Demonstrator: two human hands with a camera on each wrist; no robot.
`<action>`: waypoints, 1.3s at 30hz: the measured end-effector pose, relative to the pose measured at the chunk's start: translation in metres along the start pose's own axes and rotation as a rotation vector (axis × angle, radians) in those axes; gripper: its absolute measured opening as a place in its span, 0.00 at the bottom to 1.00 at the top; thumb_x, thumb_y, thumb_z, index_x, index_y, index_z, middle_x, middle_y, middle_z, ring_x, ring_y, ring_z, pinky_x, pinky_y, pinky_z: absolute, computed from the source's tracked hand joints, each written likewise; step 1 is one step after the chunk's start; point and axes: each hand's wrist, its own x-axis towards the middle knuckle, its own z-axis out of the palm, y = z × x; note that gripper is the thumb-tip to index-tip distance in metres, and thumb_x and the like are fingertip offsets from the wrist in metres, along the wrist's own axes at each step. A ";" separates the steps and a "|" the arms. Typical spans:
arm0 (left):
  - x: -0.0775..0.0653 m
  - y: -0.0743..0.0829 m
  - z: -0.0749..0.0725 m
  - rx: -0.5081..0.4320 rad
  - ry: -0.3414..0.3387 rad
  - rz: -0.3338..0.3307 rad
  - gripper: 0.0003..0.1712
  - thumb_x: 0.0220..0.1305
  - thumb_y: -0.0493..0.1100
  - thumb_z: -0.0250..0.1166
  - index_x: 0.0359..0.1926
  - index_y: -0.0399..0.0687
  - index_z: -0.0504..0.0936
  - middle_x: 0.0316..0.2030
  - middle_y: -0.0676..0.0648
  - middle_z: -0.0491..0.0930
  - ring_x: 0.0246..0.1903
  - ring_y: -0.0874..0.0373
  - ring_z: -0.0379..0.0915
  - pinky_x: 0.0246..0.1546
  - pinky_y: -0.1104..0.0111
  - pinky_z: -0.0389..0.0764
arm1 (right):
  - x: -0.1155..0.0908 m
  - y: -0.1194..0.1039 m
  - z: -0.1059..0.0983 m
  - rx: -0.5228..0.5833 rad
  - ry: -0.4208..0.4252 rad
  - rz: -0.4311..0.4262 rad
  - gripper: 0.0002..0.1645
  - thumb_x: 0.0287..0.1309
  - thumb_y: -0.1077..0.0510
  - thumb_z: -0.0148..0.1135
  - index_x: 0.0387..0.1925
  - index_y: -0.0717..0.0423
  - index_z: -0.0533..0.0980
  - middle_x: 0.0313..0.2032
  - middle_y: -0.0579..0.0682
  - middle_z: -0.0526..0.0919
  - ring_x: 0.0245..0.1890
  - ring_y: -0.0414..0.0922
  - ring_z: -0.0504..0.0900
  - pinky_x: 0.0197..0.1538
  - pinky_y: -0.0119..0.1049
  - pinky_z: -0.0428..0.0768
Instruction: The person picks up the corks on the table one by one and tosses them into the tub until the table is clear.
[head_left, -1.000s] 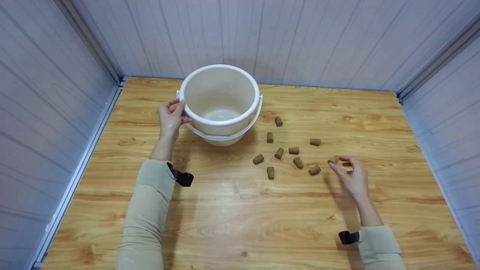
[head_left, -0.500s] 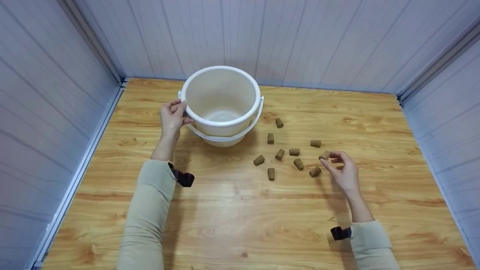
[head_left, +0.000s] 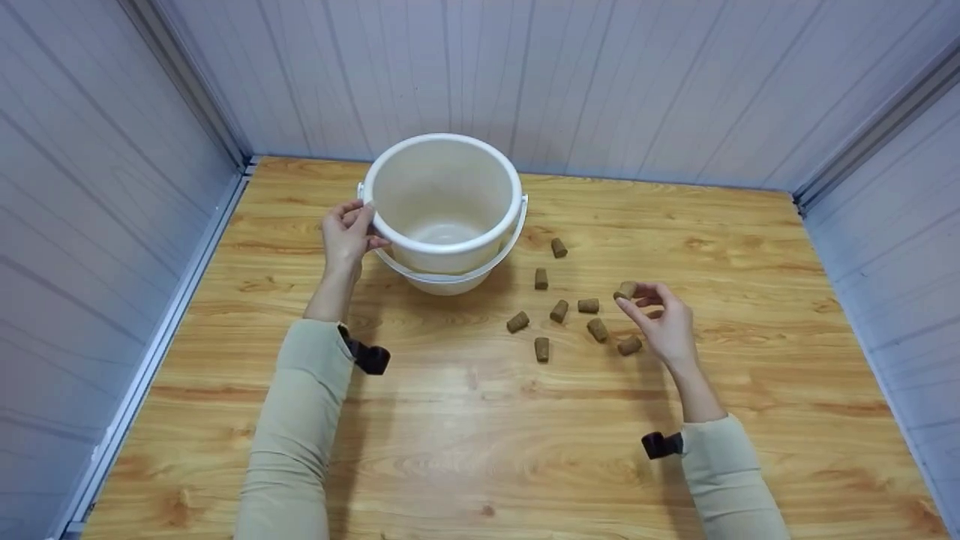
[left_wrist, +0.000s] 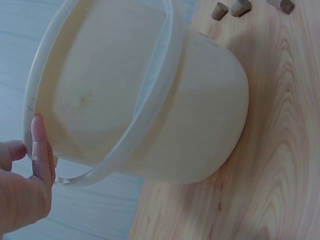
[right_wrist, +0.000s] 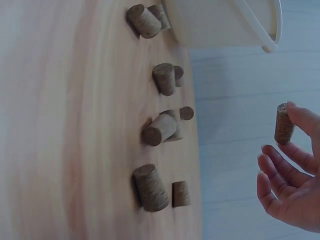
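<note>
A white plastic bucket (head_left: 442, 265) stands upright towards the back left of the wooden table, its wire-like handle (head_left: 480, 270) hanging down at the front. My left hand (head_left: 345, 234) pinches the bucket's rim on its left side; the left wrist view shows thumb and fingers on that rim (left_wrist: 31, 107). Off to the right, my right hand (head_left: 664, 319) pinches a tapered cork (head_left: 625, 290) between thumb and forefinger, held above the table. In the right wrist view the held cork (right_wrist: 284, 124) is upright, with the other fingers loosely bent below it. The bucket's visible inside holds nothing.
Several loose corks lie on the table (head_left: 450, 450) between bucket and right hand, among them one cork (head_left: 559, 247) near the bucket and another cork (head_left: 629, 345) below the right hand. Pale panelled walls (head_left: 600, 90) enclose the back and sides.
My right hand has moved left and away from me with the cork, towards the bucket. My left hand has stayed at the rim, and the loose corks lie as before.
</note>
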 end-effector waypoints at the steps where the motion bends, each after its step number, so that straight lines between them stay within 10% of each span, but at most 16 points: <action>1: 0.000 0.000 0.000 0.000 0.001 0.000 0.14 0.63 0.34 0.52 0.47 0.30 0.64 0.22 0.49 0.75 0.13 0.62 0.71 0.13 0.75 0.77 | 0.002 -0.002 0.001 0.004 -0.003 -0.013 0.22 0.48 0.51 0.65 0.40 0.62 0.74 0.34 0.53 0.79 0.32 0.42 0.75 0.30 0.26 0.76; 39: -0.002 -0.001 0.001 -0.057 0.007 -0.014 0.14 0.62 0.34 0.54 0.46 0.32 0.64 0.25 0.48 0.74 0.16 0.61 0.72 0.13 0.74 0.77 | 0.078 -0.091 0.065 0.133 -0.139 -0.240 0.21 0.47 0.53 0.66 0.40 0.63 0.74 0.24 0.51 0.76 0.22 0.41 0.73 0.22 0.26 0.72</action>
